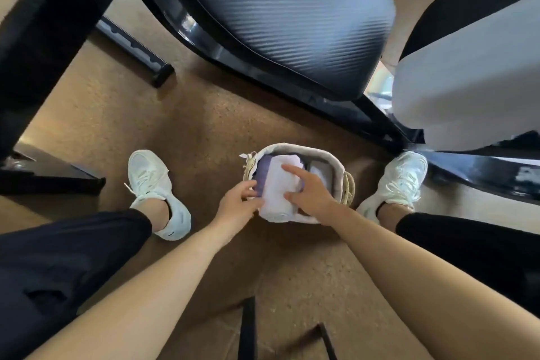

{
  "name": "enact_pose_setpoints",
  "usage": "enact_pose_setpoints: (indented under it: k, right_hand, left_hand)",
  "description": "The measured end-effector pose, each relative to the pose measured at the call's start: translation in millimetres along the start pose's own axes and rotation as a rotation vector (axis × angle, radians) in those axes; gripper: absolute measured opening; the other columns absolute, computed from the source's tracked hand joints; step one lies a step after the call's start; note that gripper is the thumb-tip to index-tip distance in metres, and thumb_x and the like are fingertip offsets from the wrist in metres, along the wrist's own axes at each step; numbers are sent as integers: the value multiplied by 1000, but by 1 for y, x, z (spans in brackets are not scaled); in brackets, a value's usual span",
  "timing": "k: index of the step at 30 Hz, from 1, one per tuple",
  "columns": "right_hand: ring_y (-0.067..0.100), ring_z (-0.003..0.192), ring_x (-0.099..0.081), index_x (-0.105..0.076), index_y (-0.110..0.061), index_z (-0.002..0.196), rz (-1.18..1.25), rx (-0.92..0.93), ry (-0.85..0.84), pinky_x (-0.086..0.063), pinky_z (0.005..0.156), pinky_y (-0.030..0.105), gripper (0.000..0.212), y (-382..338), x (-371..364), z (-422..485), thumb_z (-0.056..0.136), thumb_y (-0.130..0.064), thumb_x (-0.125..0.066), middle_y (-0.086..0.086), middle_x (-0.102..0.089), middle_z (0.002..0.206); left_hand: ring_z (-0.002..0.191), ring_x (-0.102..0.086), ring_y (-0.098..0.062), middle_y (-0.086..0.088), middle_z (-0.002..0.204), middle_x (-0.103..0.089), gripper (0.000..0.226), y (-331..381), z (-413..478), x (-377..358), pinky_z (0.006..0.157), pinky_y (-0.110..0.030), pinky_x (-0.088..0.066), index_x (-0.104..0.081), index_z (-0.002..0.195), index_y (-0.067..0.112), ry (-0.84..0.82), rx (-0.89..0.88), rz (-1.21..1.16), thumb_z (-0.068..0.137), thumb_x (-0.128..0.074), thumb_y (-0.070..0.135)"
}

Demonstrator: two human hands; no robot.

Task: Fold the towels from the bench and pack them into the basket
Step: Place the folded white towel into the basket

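Note:
A small woven basket (336, 164) with a pale cloth liner stands on the brown floor between my feet. A rolled white towel (277, 187) lies in it, on top of a purple towel (261, 168), and another pale towel (320, 172) sits at the right side. My left hand (236, 204) touches the left side of the white roll at the basket's rim, fingers loosely bent. My right hand (306, 190) presses on the roll's right side, index finger stretched out over its top.
The black padded bench (292, 17) slopes overhead behind the basket, on a black frame (377, 120). A pale grey pad (467, 73) sits at the right. Another black frame post (43, 38) stands at the left. My white shoes (152, 181) flank the basket.

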State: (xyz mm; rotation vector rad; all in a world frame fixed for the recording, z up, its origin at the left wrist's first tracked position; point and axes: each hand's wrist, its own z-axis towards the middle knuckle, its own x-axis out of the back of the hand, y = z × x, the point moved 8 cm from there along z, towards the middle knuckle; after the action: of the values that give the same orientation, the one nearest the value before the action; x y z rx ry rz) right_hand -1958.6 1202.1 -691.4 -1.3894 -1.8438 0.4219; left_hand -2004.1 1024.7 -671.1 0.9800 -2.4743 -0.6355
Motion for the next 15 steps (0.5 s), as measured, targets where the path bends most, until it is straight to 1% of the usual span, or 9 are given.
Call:
enact_pose_setpoints:
  k: [1,3,4,7,8,10,12,14,15]
  right_hand:
    - [24,128,-49,-44,-32,148,-65,9,19,-41,103,26,61,5,-1,15,95,-15,-68,5,-46,147]
    - [25,128,-52,-42,-31,150,-152,12,33,-42,108,30,63,18,-4,42,96,-13,-67,7,-48,146]
    - [25,129,-52,-42,-31,151,-186,8,25,-43,110,32,63,25,-8,53,96,-13,-66,7,-48,146]
    - [29,134,-49,-41,-28,154,-227,-13,-26,-40,113,36,64,46,-27,79,97,-8,-62,9,-46,150]
    - [31,137,-47,-40,-26,155,-210,-18,-44,-39,114,36,65,49,-33,85,96,-6,-60,11,-45,153]
    - [31,140,-46,-37,-24,156,-119,-29,-56,-38,113,34,67,56,-43,93,96,-4,-59,10,-44,155]
    - [29,129,-56,-36,-28,156,-59,-35,-25,-45,110,34,68,63,-48,96,97,-6,-60,9,-53,147]
    - [19,106,-62,-29,-33,158,-206,9,6,-48,101,26,70,68,-49,94,99,-18,-62,4,-60,130]
    - [17,108,-59,-22,-35,159,-331,51,7,-45,99,22,74,69,-52,93,98,-28,-63,4,-55,135]
  left_hand:
    - [115,-64,-20,0,128,-67,41,-2,12,8,103,-47,-55,-58,136,29,44,-3,2,96,-67,25]
    - [107,-67,-19,1,114,-72,29,-4,34,23,101,-50,-55,-64,119,36,124,-14,18,94,-65,21]
    - [106,-67,-17,1,112,-72,29,-5,43,29,101,-48,-55,-64,118,35,155,-13,25,94,-65,20]
    - [117,-61,-14,3,134,-65,44,-7,66,39,99,-32,-49,-57,140,26,199,-4,88,97,-64,20]
    - [120,-60,-14,3,138,-62,48,-9,74,38,99,-31,-47,-54,145,26,183,4,103,98,-64,21]
    - [126,-58,-16,5,135,-61,52,-11,84,32,104,-34,-48,-50,148,27,138,14,97,99,-64,19]
    - [124,-59,-17,3,130,-63,51,-15,91,26,108,-42,-50,-51,148,26,114,13,82,99,-63,18]
    - [117,-60,-14,6,124,-63,49,-15,96,24,108,-46,-51,-53,146,25,114,10,77,99,-63,18]
    - [115,-59,-13,7,120,-61,49,-16,97,23,108,-46,-51,-52,147,25,116,5,76,99,-62,18]
